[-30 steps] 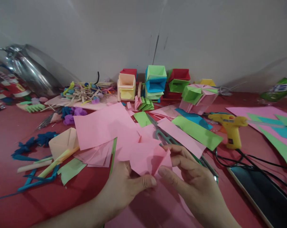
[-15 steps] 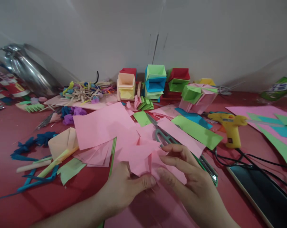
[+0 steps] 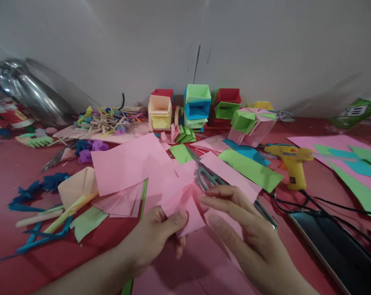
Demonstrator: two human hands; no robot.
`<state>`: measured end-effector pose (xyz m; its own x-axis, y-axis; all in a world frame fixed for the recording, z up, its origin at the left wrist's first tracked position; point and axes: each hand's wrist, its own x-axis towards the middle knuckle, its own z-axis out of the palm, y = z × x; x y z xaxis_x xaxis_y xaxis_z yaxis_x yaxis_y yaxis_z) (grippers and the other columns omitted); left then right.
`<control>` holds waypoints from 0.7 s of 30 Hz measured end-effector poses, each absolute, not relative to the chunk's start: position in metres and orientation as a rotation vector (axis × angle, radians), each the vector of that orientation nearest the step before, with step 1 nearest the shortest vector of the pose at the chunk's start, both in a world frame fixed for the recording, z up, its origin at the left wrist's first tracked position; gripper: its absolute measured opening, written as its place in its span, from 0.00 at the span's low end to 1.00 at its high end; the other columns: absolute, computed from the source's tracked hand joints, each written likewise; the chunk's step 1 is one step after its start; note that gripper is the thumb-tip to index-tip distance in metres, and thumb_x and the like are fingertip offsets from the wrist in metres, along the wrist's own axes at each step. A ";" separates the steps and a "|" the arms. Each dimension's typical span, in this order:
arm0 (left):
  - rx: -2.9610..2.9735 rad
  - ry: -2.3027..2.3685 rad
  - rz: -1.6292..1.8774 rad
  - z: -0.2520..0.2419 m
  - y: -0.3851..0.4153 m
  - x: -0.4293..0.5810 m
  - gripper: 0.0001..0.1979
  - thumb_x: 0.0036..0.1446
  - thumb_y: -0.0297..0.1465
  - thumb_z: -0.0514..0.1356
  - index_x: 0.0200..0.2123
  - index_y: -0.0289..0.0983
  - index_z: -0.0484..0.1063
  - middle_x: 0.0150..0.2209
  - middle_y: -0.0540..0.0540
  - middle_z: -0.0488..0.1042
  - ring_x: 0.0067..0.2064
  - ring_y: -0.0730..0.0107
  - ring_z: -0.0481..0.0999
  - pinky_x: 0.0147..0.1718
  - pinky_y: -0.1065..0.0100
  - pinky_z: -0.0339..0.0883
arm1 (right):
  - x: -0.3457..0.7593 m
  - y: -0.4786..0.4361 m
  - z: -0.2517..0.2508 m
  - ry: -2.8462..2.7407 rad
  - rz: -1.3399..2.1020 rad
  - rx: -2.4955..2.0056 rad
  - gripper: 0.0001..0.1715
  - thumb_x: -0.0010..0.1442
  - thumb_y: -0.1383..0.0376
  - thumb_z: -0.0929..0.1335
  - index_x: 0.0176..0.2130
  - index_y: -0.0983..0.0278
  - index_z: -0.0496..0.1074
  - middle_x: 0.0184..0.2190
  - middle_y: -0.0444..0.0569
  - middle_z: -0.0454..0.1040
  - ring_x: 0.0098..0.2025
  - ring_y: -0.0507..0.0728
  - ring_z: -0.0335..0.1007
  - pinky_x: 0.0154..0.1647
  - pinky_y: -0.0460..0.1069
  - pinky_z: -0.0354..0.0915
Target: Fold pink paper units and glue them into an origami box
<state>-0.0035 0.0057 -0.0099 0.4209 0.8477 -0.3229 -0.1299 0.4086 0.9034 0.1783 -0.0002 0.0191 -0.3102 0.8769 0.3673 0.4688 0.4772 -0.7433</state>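
Pink paper [image 3: 188,208], thin, creased — L hand [image 3: 151,241] fingers [image 3: 177,218] pinch it; R hand [image 3: 249,241] at fold, grip unclear.

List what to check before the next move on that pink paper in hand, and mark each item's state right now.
1. Left hand grips the pink paper piece, thumb on top: ok.
2. Right hand reaches the paper's right edge with its fingertips; whether it pinches the paper: cannot tell.
3. Creases in the paper sharp and lined up: cannot tell, the paper is blurred.
4. Free room behind the paper: not ok, the scissors lie just beyond the fingers.
5. Glue gun apart from both hands, off to the right: ok.
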 end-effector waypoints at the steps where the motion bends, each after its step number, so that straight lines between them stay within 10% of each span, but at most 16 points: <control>1: 0.864 0.881 0.750 -0.010 0.006 -0.003 0.24 0.53 0.45 0.57 0.16 0.32 0.66 0.14 0.51 0.64 0.15 0.80 0.62 0.18 0.75 0.55 | 0.180 0.001 0.020 -1.934 0.655 -1.105 0.18 0.60 0.70 0.63 0.47 0.52 0.69 0.45 0.47 0.64 0.50 0.55 0.62 0.49 0.49 0.63; 15: 0.532 0.625 0.398 -0.001 0.008 -0.013 0.20 0.53 0.41 0.57 0.16 0.34 0.62 0.08 0.58 0.50 0.10 0.85 0.44 0.09 0.78 0.37 | 0.191 0.012 0.030 -2.135 0.475 -1.027 0.08 0.55 0.68 0.67 0.33 0.56 0.76 0.37 0.49 0.69 0.41 0.56 0.67 0.39 0.50 0.66; 21: 1.197 1.135 0.605 0.003 0.011 -0.017 0.21 0.58 0.48 0.48 0.33 0.36 0.66 0.18 0.52 0.69 0.15 0.79 0.61 0.14 0.77 0.53 | 0.190 0.015 0.028 -1.900 0.773 -1.192 0.06 0.55 0.64 0.68 0.27 0.61 0.71 0.39 0.48 0.67 0.44 0.57 0.65 0.47 0.52 0.62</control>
